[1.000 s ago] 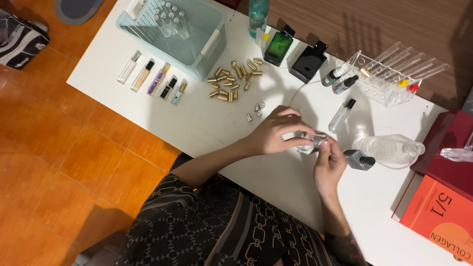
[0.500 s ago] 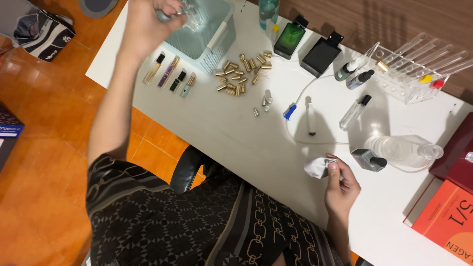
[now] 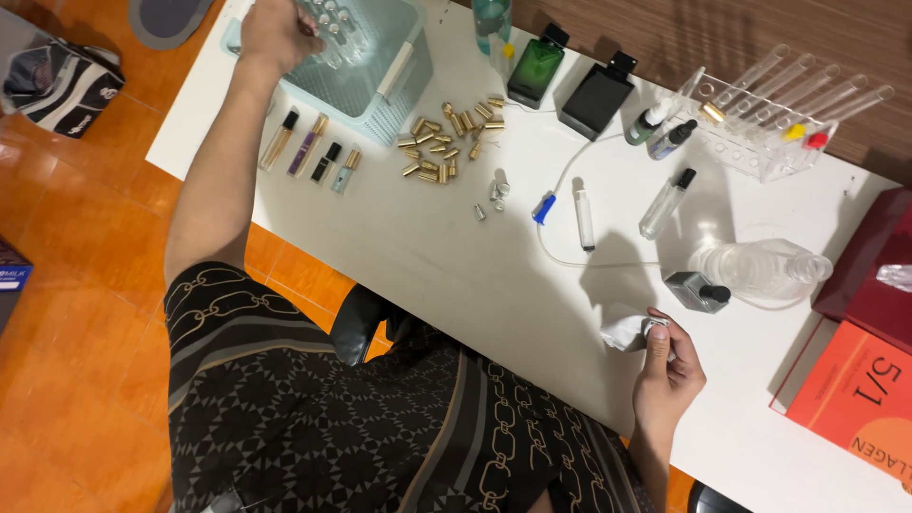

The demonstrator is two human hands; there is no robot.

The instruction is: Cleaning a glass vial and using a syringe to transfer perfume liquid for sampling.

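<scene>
Left hand (image 3: 274, 33) reaches into far-left basket (image 3: 404, 81), grip unclear; right hand (image 3: 668, 361) pinches white tissue (image 3: 622, 331) near table (image 3: 427, 247) edge.

Left hand (image 3: 275, 33): reaches into the pale green plastic basket (image 3: 404, 71), fingers among the small clear glass vials (image 3: 337, 19).
Right hand (image 3: 670, 366): pinches a crumpled white tissue (image 3: 622, 330) on the white bench (image 3: 427, 237).
Near right hand: small grey square bottle with black cap (image 3: 696, 291), lying on its side.
</scene>
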